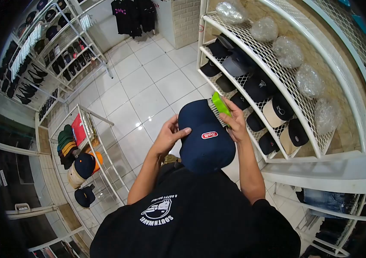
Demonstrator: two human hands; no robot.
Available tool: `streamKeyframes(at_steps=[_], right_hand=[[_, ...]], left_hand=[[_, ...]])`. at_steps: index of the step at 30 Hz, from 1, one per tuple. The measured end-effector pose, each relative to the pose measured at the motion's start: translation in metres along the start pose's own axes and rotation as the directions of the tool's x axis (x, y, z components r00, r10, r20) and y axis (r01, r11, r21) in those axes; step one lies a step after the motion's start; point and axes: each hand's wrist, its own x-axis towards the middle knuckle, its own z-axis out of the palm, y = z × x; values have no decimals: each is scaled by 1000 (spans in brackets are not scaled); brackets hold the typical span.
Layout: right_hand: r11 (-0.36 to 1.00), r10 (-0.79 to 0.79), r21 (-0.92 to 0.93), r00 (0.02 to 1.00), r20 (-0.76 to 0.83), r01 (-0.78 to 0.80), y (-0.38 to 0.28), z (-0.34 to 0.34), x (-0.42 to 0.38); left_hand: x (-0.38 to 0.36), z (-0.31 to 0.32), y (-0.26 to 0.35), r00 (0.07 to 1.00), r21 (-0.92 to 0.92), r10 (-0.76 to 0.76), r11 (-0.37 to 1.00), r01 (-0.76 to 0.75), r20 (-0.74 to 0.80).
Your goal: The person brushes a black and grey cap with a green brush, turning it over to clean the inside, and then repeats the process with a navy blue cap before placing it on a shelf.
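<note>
A navy baseball cap [198, 157] with a red and white label on its front is held up before my chest. My left hand [169, 135] grips the cap's left side, the thumb lying on top and the fingers curled round the edge. In my right hand [236, 120] is a brush [220, 105] with a bright green back and pale bristles. Its bristles rest against the cap's upper right edge. Part of my right hand's fingers is hidden behind the cap and the brush.
On the right, a curved white mesh rack [273, 64] bears several caps and clear plastic-wrapped bundles [288, 51]. A low white rack [101, 159] with stacked caps [84, 165] stands at left. Folded jeans [329, 200] lie on a lower right shelf. Dark shirts [133, 17] hang at the back.
</note>
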Motion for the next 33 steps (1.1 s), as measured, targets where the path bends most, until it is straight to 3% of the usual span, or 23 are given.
streamKeyframes(at_steps=[1,2,3,5,7,9,10,13,15,17,19,20,21,23,24,25,27,28,29,31,33], right_hand=[[995,2,-101,995,96,8,-6,3,-1],[972,-6,-231,994,107,31,-8,6,2],[973,-4,-231,994,111,30,-13,11,3],[905,-20,-409,972,235,117,-24,23,9],[895,-54,-412,958,281,171,-31,41,13],[609,-144,-682,902,406,404,-40,54,19],[689,-120,-645,929,350,332,-40,56,24],[644,-150,-725,970,193,244,-39,68,22],[646,-104,-647,886,452,405,-38,72,9],[669,-31,-627,858,513,399,-35,77,8],[739,-100,-638,972,214,217,-24,79,16],[725,-120,-663,981,149,189,-19,84,15],[721,-127,-662,978,164,204,-19,94,13],[656,-123,-620,871,475,431,-21,117,1],[644,-73,-615,837,543,455,-21,129,1],[648,-72,-603,826,560,465,-14,139,5],[731,-176,-595,935,307,333,0,163,20],[752,-192,-566,934,302,338,4,180,23],[755,-190,-554,925,329,351,6,197,21],[599,-219,-551,781,585,581,4,234,10],[618,-195,-513,749,633,595,24,259,13]], left_hand=[[0,-1,4,1000,116,-18,993,18,-6],[2,3,8,998,58,22,998,-19,-51],[2,2,16,998,58,24,998,-21,-55],[5,-2,32,994,153,-107,983,104,12],[3,2,41,996,91,-84,992,82,9],[2,-4,42,999,182,-41,983,36,25],[-3,-5,44,1000,155,-29,987,29,-8],[-19,-6,56,994,2,-9,1000,9,-107],[-23,-9,58,987,-17,26,999,-29,-159],[-29,-25,47,997,99,24,995,-17,-71],[-40,-25,53,994,124,-21,992,34,-103],[-43,-28,53,994,86,-1,996,10,-107],[-44,-32,56,993,51,31,998,-25,-113],[-54,-40,63,985,14,70,998,-68,-157],[-64,-46,66,976,-26,86,995,-93,-198],[-72,-54,69,972,-23,99,994,-106,-214],[-91,-72,78,965,37,94,995,-88,-245],[-101,-78,83,957,38,110,994,-104,-267],[-110,-84,88,945,39,161,987,-156,-286],[-132,-102,98,922,49,216,976,-212,-321],[-155,-121,101,902,117,267,964,-241,-340]])
